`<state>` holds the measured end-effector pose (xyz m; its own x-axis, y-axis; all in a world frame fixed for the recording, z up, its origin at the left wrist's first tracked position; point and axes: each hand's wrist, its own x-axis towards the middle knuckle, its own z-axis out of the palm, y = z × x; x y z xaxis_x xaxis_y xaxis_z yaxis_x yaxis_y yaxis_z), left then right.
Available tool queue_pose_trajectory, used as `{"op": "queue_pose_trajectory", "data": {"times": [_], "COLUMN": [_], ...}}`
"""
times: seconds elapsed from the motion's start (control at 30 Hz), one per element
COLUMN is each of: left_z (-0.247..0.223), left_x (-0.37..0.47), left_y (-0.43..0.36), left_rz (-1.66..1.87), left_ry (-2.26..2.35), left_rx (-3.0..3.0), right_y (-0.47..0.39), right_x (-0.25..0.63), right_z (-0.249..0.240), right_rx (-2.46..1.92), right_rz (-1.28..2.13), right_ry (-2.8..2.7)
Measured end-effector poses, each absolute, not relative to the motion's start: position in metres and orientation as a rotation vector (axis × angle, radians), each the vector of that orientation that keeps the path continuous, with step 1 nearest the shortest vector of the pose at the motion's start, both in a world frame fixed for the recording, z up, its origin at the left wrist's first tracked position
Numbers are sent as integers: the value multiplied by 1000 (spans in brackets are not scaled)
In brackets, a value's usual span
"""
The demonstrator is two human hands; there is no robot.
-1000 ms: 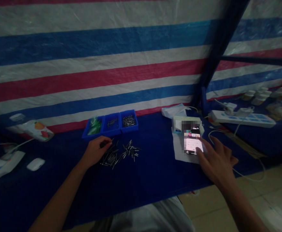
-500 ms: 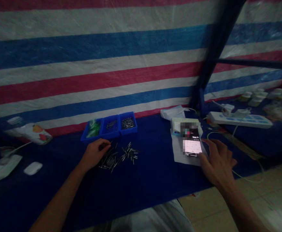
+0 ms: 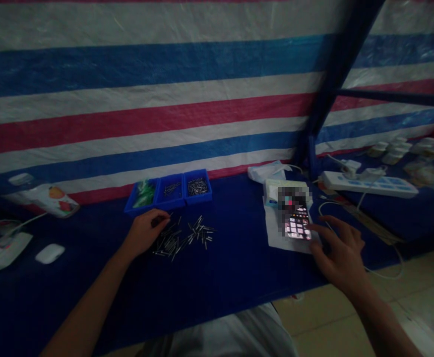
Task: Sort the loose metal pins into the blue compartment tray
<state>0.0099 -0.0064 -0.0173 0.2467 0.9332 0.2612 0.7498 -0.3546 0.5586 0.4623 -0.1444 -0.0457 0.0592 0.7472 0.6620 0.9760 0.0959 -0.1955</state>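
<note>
My left hand rests at the left edge of a loose pile of thin metal pins, thumb and forefinger pinched together; a tiny thin piece seems to show at the fingertips, too small to name. Behind it stand three joined blue bins: one with a green item in clear plastic, one with a few pins, one with many small metal pieces. On the right, my right hand has its fingers apart, the fingertips at the lower right edge of a lit phone propped on a box.
White paper lies under the phone, with a box behind. A power strip, cables and bottles stand at the right. A white case and a printed package are at the left.
The phone's display has changed from a bright pale panel to a grid of icons. My right hand's fingers have lifted and shifted slightly. My left hand has barely moved.
</note>
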Motion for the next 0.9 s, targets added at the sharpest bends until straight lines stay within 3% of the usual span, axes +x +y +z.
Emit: {"op": "queue_pose_trajectory", "data": {"times": [0.17,0.9], "left_z": [-18,-18], "left_x": [9,7], "left_y": [-6,-6], "left_rz": [820,813], "left_ry": [1529,1597], "left_rx": [2234,2203], "right_y": [-142,-144], "right_x": [461,463], "right_z": [-44,-49], "right_rx": [-1494,-1437], "right_rz": [-404,-337], "right_ry": [-1852,-1911]}}
